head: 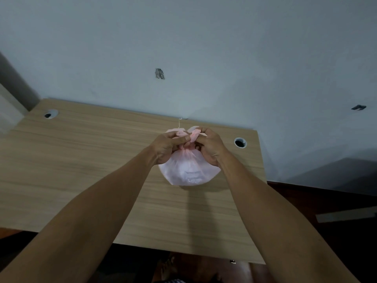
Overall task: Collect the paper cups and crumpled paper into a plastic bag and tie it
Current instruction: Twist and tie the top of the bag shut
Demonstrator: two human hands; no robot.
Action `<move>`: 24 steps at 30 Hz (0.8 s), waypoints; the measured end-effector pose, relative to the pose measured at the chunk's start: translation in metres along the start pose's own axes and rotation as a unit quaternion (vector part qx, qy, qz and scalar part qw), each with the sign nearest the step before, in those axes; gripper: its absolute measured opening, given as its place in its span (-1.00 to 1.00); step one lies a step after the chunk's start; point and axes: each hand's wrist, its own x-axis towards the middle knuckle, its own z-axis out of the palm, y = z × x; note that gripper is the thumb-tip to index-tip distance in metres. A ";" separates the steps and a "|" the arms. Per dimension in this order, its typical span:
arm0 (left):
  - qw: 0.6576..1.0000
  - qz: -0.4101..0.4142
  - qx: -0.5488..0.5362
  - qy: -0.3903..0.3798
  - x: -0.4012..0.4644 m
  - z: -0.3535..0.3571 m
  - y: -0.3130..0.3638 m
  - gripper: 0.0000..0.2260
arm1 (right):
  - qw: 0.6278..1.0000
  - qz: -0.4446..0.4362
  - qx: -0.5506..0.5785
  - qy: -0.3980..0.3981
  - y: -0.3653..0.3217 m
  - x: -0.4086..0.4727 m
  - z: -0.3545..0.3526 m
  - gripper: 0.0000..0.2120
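Wooden desk [102, 160] bears pink bag [189, 170]; both hands [167, 146] pinch its neck.

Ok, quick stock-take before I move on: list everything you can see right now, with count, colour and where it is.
plastic bag: one, pale pink, on the desk's far middle, neck gathered, whitish contents showing through
desk: one, light wood, against the wall
cable holes: two, silver-rimmed, far left and far right of desk
wall: grey-white, with dark marks
loose cups or paper: none visible
left hand: pinching the bag's neck
right hand: pinching the bag's neck
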 end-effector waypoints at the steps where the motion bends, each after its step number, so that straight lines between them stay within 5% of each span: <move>1: 1.000 0.005 -0.006 0.021 0.000 -0.001 -0.001 -0.68 | 1.000 0.005 0.009 -0.013 0.000 0.000 0.000 -0.66; 4: 0.998 0.021 -0.004 0.061 0.001 -0.004 -0.003 -0.87 | 1.000 0.014 0.008 -0.020 0.001 -0.002 0.000 -0.66; 10: 0.997 0.021 0.022 0.065 -0.002 -0.001 -0.002 -0.80 | 0.990 -0.030 -0.137 0.029 0.000 -0.006 0.001 -0.88; 15: 0.974 0.084 0.205 0.043 -0.010 0.003 0.011 -0.77 | 0.970 -0.064 -0.225 0.072 -0.002 0.004 0.000 -0.92; 18: 0.895 0.197 0.398 0.040 -0.003 -0.001 0.013 -0.77 | 0.964 -0.053 -0.242 0.099 0.002 0.008 0.001 -0.88; 21: 0.772 0.287 0.565 0.050 -0.004 0.002 0.009 -0.87 | 0.961 -0.037 -0.249 0.117 0.002 0.009 0.006 -0.81; 23: 0.697 0.286 0.651 0.089 -0.008 0.004 0.005 -0.91 | 0.942 -0.057 -0.303 0.135 0.000 0.011 0.007 -0.89; 24: 0.697 0.268 0.656 0.111 -0.006 0.004 0.002 -0.89 | 0.931 -0.069 -0.331 0.139 0.001 0.013 0.007 -0.90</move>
